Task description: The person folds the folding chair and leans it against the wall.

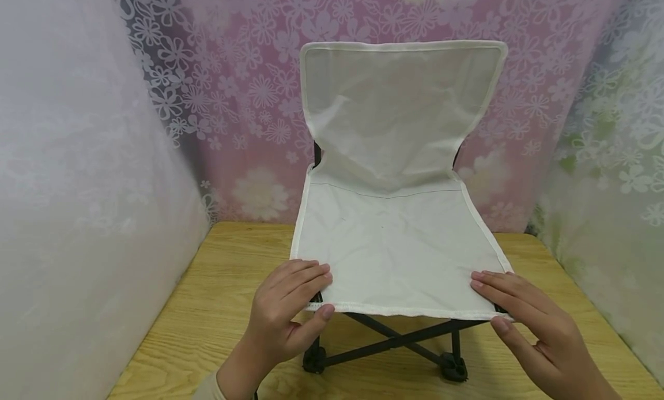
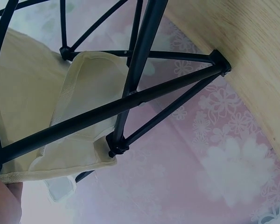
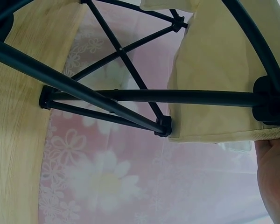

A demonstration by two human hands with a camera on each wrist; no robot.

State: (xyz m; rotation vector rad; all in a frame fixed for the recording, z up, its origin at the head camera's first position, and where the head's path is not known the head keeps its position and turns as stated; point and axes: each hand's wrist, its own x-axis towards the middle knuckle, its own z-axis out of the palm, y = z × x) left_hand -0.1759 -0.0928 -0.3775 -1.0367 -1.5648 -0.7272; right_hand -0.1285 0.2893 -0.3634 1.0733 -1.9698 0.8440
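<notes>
A small folding chair with a white cloth seat and backrest stands unfolded on the table. My left hand rests on the seat's front left corner, fingers laid over the cloth and thumb at the front edge. On the front right corner lies my right hand, its fingers extended across the top and its thumb just below the hem. Black crossed legs show under the seat. Both wrist views look beneath it, where dark tubes cross below the cloth underside.
The wood-grain table reaches out on both sides of the chair. Behind it hangs a pink flowered curtain. A pale sheet hangs at the left and a flowered one at the right.
</notes>
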